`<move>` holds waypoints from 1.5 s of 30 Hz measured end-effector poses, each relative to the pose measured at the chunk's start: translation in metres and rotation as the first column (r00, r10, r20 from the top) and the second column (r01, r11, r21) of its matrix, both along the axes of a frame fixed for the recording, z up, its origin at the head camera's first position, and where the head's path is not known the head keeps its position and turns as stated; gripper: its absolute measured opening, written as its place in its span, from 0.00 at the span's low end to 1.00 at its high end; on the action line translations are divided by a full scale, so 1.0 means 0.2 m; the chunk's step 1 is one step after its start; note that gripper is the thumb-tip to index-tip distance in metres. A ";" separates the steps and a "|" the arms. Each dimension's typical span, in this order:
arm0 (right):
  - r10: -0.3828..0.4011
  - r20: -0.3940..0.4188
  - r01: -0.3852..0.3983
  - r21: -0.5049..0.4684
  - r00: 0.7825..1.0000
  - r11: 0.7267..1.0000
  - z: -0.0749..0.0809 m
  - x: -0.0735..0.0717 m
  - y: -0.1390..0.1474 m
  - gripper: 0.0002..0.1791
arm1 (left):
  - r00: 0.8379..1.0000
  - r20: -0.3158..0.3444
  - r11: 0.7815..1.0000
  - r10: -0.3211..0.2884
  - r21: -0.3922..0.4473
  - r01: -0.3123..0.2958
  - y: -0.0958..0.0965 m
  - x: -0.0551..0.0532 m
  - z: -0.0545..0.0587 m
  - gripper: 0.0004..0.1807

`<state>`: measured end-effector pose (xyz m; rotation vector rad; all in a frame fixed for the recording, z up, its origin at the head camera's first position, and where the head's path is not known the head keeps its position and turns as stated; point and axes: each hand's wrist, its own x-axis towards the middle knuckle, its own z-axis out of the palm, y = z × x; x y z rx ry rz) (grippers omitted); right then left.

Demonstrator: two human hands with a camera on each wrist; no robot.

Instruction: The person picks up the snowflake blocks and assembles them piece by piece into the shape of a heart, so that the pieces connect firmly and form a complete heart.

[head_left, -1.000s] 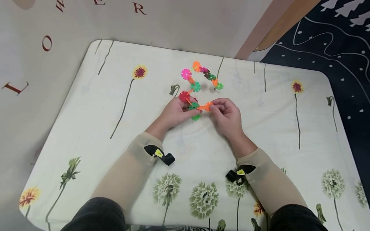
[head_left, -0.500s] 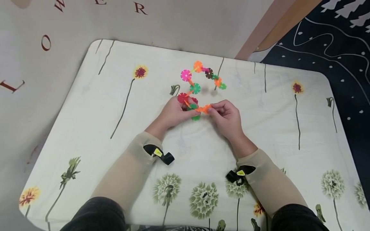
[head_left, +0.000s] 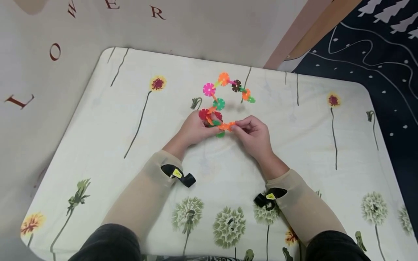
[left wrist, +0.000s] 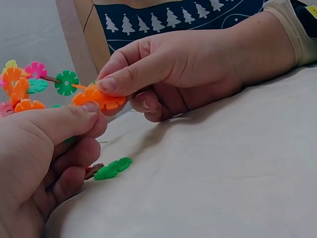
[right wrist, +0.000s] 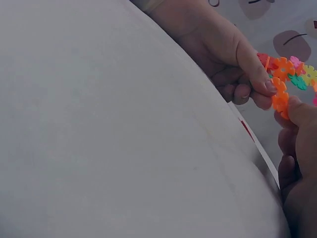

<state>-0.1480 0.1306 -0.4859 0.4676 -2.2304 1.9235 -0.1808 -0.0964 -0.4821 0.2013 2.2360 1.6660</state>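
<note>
A chain of interlocking snowflake discs in several colours stretches away from my hands in the head view, with a pink disc and a dark brown disc along it. My left hand holds the near end, and its thumb and finger pinch an orange disc. Between thumb and fingertips, my right hand pinches a neighbouring orange disc. These two discs meet edge to edge; whether their slots are locked is hidden by the fingers. A green disc sticks out below the left hand's fingers.
A white cloth printed with flowers covers the table. Behind it stands a pale wall with red letters; a dark patterned surface lies at the far right. Both wrists carry small black cameras.
My right hand has drawn slightly left and nearer, bringing its orange disc closer to the left hand. The chain has turned a little, and its far end has shifted slightly right.
</note>
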 end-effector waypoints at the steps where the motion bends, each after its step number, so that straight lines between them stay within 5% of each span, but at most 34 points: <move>1: 0.000 0.003 0.000 0.000 1.000 1.000 0.00 0.00 0.00 0.07 | 1.000 -0.005 1.000 -0.003 0.005 0.003 0.00 0.00 0.00 0.12; 12: 0.014 0.046 -0.012 -0.031 0.999 0.999 -0.01 0.00 -0.01 0.08 | 0.997 -0.083 1.000 -0.010 0.026 0.012 0.01 0.00 -0.01 0.11; 18: 0.054 0.065 -0.050 -0.059 0.996 0.997 0.00 -0.01 -0.01 0.10 | 0.998 -0.063 0.997 0.024 0.078 -0.019 0.02 0.00 -0.01 0.13; 30: 0.001 0.057 -0.002 0.021 0.998 1.000 0.00 -0.01 -0.01 0.11 | 0.995 -0.090 0.999 0.034 0.020 -0.032 0.04 0.00 0.00 0.26; 41: 0.061 0.052 -0.062 0.031 0.997 0.998 0.00 -0.01 -0.01 0.10 | 0.997 -0.058 0.996 0.057 0.069 -0.053 0.03 0.00 0.00 0.20; 45: 0.044 0.042 -0.050 0.131 0.998 0.990 -0.01 -0.02 -0.01 0.08 | 0.993 -0.038 0.987 0.108 0.124 -0.103 0.03 0.00 0.00 0.22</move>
